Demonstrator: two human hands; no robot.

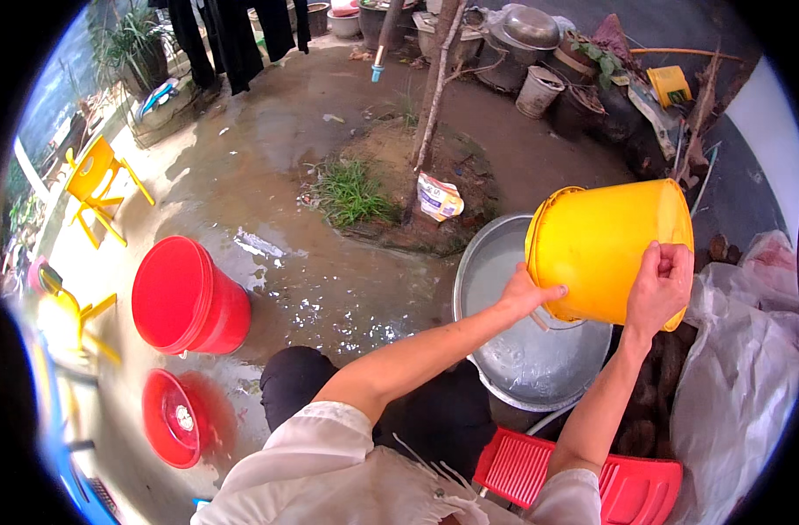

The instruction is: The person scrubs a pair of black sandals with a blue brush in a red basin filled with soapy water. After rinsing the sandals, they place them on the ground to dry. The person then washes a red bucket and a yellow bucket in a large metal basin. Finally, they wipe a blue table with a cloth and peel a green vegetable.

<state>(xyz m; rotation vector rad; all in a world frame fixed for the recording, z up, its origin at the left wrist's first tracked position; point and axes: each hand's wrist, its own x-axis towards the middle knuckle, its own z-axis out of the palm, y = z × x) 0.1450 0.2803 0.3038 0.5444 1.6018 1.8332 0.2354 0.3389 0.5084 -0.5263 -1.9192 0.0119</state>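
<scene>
A yellow plastic bucket (pixel 609 243) is held on its side over a large round metal basin (pixel 524 367) with water in it. My left hand (pixel 534 292) grips the bucket's rim, thumb on the outer wall. My right hand (pixel 658 285) is curled against the wall near the bucket's base; whether it grips a cloth or anything else is hidden. Below the basin, near my right forearm, lies a red plastic washboard (pixel 642 489).
A red bucket (pixel 219 302) and a red basin (pixel 170 420) stand at the left on wet ground. Small yellow chairs (pixel 97 174) are farther left. Ahead rises a thin tree trunk (pixel 432 85) beside grass (pixel 353 193). Plastic sheeting (pixel 734 374) lies at the right; pots line the back.
</scene>
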